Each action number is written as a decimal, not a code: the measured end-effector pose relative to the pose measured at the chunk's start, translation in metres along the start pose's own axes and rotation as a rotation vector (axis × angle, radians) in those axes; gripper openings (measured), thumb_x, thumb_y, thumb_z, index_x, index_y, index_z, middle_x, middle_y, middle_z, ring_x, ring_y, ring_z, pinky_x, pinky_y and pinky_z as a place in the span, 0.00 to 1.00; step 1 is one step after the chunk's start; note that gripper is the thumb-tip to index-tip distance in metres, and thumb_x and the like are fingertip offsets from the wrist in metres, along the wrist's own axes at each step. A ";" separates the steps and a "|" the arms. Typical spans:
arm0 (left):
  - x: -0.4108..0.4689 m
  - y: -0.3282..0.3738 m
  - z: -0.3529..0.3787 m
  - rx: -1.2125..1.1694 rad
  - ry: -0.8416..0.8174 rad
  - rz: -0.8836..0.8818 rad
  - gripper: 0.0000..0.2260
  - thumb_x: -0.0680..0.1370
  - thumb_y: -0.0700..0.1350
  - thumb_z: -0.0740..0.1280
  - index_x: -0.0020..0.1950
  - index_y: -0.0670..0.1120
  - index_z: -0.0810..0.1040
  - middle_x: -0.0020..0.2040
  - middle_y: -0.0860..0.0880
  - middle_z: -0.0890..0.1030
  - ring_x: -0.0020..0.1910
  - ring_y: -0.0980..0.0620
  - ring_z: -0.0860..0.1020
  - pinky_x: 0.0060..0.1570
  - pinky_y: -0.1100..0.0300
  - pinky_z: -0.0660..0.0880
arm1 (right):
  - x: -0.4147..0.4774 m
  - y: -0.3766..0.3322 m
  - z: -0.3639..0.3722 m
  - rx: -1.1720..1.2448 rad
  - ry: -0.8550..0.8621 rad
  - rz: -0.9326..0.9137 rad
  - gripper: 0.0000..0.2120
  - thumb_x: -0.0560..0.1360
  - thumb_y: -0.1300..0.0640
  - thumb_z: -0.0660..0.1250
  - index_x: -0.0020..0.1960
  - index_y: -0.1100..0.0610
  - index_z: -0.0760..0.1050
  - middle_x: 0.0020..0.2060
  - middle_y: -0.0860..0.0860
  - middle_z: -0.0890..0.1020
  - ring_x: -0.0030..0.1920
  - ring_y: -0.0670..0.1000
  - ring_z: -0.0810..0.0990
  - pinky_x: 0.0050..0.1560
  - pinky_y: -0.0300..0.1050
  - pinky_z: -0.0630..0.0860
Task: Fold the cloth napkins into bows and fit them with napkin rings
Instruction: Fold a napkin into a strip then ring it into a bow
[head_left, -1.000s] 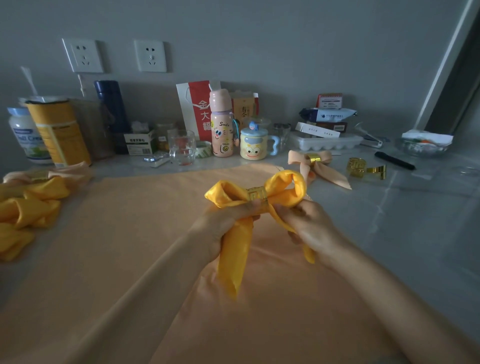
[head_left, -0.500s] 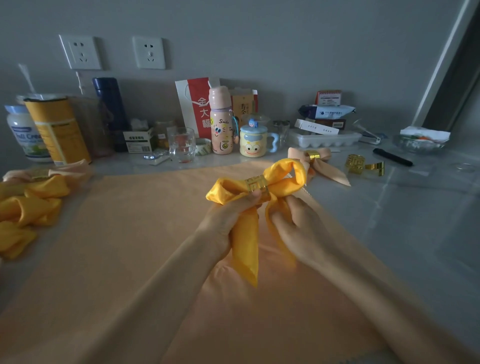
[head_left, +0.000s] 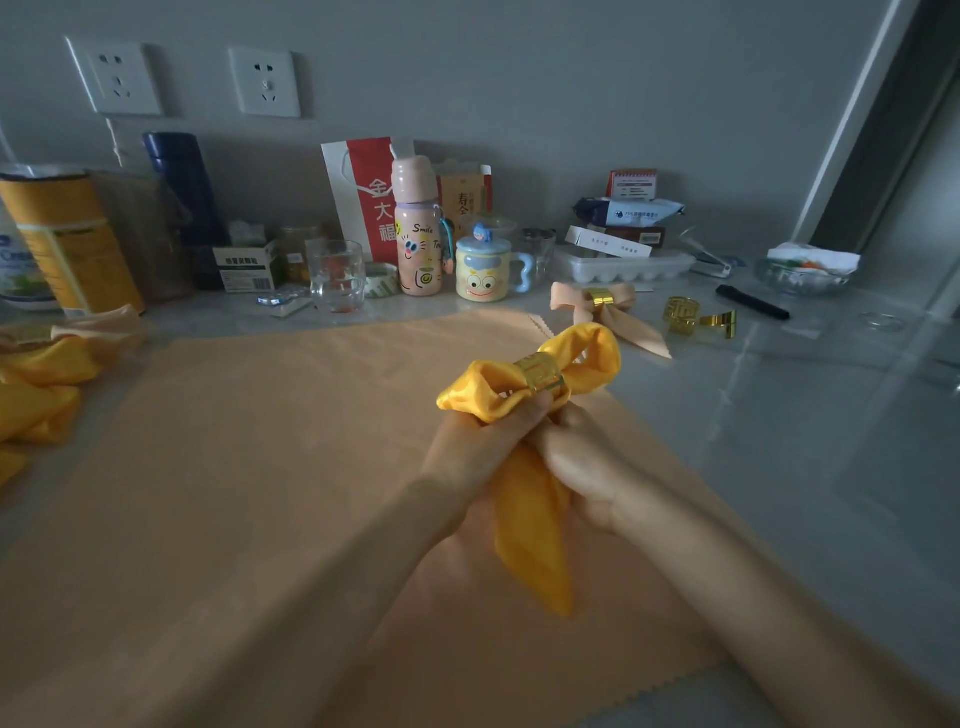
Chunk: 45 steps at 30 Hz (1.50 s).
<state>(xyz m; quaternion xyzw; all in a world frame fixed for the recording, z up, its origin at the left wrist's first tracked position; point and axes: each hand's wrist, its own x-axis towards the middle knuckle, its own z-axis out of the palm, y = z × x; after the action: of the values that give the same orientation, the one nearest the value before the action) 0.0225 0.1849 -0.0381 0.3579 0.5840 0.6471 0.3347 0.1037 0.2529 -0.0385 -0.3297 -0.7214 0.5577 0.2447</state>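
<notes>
A yellow napkin (head_left: 530, 525) folded into a bow is held up above a spread peach cloth (head_left: 249, 467). A gold napkin ring (head_left: 540, 370) sits around its middle, with a loop on each side. My left hand (head_left: 478, 447) grips the bow just under the ring. My right hand (head_left: 582, 457) holds the tails close beside it, and the tails hang down between both hands. A finished peach bow (head_left: 608, 312) with a gold ring lies behind. Two loose gold rings (head_left: 696, 317) lie to its right.
A heap of yellow and peach napkins (head_left: 47, 374) lies at the left edge. Along the wall stand a yellow tin (head_left: 67, 244), a glass (head_left: 335, 275), a pink bottle (head_left: 418, 228), a face mug (head_left: 485, 270) and an egg tray (head_left: 623, 265). A black pen (head_left: 753, 302) lies far right.
My two hands have drawn together under the ring and the tails now hang bunched between them. The bow has shifted slightly right.
</notes>
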 end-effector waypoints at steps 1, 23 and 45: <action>-0.001 0.000 0.000 0.009 0.011 0.005 0.12 0.73 0.50 0.71 0.51 0.45 0.80 0.48 0.47 0.83 0.50 0.51 0.80 0.50 0.55 0.77 | 0.000 0.001 0.003 -0.039 0.022 -0.018 0.10 0.79 0.56 0.58 0.54 0.56 0.76 0.47 0.57 0.82 0.48 0.56 0.82 0.54 0.57 0.78; 0.007 0.009 -0.014 -0.315 0.057 -0.170 0.10 0.73 0.52 0.69 0.49 0.48 0.79 0.41 0.50 0.81 0.43 0.52 0.79 0.46 0.58 0.74 | -0.010 0.003 0.000 -0.599 0.023 -0.536 0.12 0.79 0.50 0.56 0.55 0.54 0.74 0.45 0.50 0.82 0.45 0.52 0.81 0.45 0.53 0.78; 0.005 0.044 -0.044 -0.159 -0.065 -0.142 0.06 0.71 0.42 0.70 0.47 0.47 0.80 0.46 0.47 0.82 0.48 0.49 0.79 0.51 0.54 0.76 | 0.002 -0.014 -0.023 0.260 -0.190 -0.165 0.28 0.69 0.41 0.67 0.61 0.57 0.74 0.51 0.50 0.83 0.55 0.48 0.80 0.57 0.45 0.73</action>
<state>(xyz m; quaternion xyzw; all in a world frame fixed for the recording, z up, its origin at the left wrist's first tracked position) -0.0178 0.1623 0.0032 0.3088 0.5436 0.6541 0.4259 0.1159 0.2667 -0.0193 -0.1805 -0.6876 0.6531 0.2610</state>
